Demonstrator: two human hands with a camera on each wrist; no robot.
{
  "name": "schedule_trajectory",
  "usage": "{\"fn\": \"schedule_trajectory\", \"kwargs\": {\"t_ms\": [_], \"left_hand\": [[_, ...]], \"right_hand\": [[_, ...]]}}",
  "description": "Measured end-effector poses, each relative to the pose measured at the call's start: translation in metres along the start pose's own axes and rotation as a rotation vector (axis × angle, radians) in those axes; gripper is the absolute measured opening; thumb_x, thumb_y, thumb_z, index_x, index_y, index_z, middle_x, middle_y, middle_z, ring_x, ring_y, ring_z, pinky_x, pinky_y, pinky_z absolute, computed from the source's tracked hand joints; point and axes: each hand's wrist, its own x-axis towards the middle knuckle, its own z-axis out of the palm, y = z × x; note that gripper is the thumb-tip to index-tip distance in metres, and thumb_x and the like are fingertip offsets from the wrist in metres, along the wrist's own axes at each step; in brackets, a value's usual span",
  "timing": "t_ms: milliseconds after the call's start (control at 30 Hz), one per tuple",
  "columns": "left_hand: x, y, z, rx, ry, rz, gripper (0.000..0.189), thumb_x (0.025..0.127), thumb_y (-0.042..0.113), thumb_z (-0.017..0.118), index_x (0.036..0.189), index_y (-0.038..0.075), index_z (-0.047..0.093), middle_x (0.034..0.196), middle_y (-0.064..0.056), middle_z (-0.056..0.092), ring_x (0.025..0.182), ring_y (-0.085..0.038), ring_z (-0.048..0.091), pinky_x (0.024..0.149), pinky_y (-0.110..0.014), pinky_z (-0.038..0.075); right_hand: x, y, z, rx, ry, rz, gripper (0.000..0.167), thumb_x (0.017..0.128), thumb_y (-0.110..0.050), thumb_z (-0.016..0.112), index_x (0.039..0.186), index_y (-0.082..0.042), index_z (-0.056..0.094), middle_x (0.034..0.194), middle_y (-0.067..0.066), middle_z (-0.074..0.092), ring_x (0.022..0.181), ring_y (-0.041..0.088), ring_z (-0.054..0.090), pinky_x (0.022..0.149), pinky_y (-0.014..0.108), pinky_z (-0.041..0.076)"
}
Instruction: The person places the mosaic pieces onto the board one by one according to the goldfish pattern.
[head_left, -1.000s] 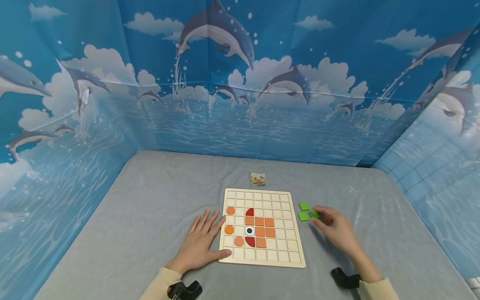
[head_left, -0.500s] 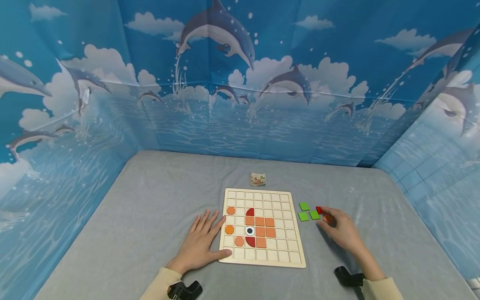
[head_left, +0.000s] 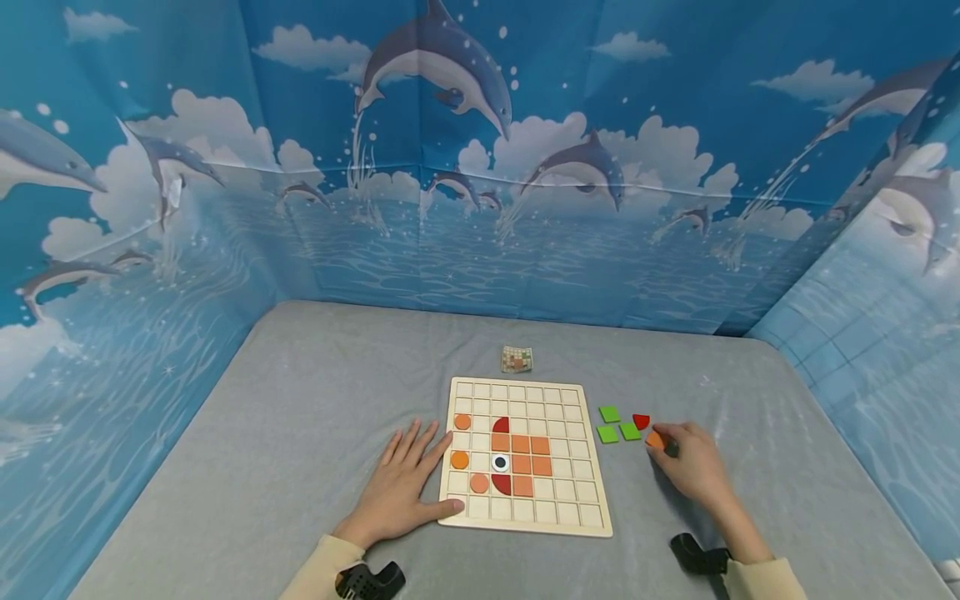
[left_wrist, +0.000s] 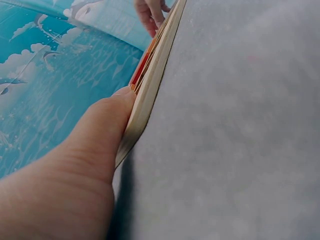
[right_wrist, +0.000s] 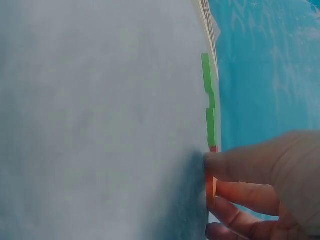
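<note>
A wooden grid board (head_left: 570,517) lies on the grey cloth with orange squares (head_left: 519,443), orange discs (head_left: 459,460), red quarter-round pieces (head_left: 501,484) and a black-and-white eye disc (head_left: 500,462) in its cells. My left hand (head_left: 401,487) lies with spread fingers at the board's left edge, its thumb on the near-left corner. To the right of the board, my right hand (head_left: 693,465) pinches an orange piece (head_left: 655,439) at the cloth between thumb and fingers. The thumb partly hides that piece in the right wrist view. Beside it lie a red piece (head_left: 641,422) and green squares (head_left: 630,431).
A small card with a printed grid pattern (head_left: 517,359) lies behind the board. Grey cloth (head_left: 337,375) covers the table. Blue dolphin-printed sheets (head_left: 465,250) hang around its back and sides.
My right hand has gone from a green square, to the red piece, to the orange piece, shifting slightly right. The green and red pieces now lie uncovered. My left hand stays put.
</note>
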Motion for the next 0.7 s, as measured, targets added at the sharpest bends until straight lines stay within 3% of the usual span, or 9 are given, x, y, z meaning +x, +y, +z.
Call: {"fn": "schedule_trajectory", "kwargs": {"t_ms": [233,400,700], "left_hand": [[0.0003,0.0003,-0.0001,-0.002,-0.015,-0.010,0.094,0.080,0.076,0.047,0.151,0.016,0.030,0.156,-0.009,0.020,0.143,-0.030,0.005,0.112,-0.048,0.003],[0.0004,0.0004,-0.0003,-0.006,-0.013,-0.012,0.094,0.080,0.076,0.047,0.151,0.016,0.030,0.156,-0.008,0.020,0.143,-0.030,0.005,0.112,-0.048,0.003],[0.0008,0.0005,0.0003,-0.002,-0.009,-0.012,0.094,0.080,0.075,0.048,0.151,0.016,0.030,0.156,-0.008,0.020,0.143,-0.030,0.005,0.112,-0.048,0.003]], "right_hand": [[-0.0002,0.0022,-0.0016,0.022,-0.041,0.093,0.035,0.082,-0.012,0.071,0.104,0.014,0.059,0.087,0.019,0.054,0.079,0.030,0.049,0.066,0.045,0.044],[-0.0011,0.0034,-0.0034,0.042,-0.082,0.169,0.032,0.084,-0.016,0.070,0.096,0.010,0.057,0.082,0.015,0.051,0.071,0.026,0.047,0.057,0.035,0.040],[-0.0019,0.0038,-0.0059,0.059,-0.156,0.210,0.033,0.085,-0.021,0.070,0.097,0.007,0.057,0.085,0.014,0.051,0.071,0.025,0.048,0.056,0.034,0.040]]}}
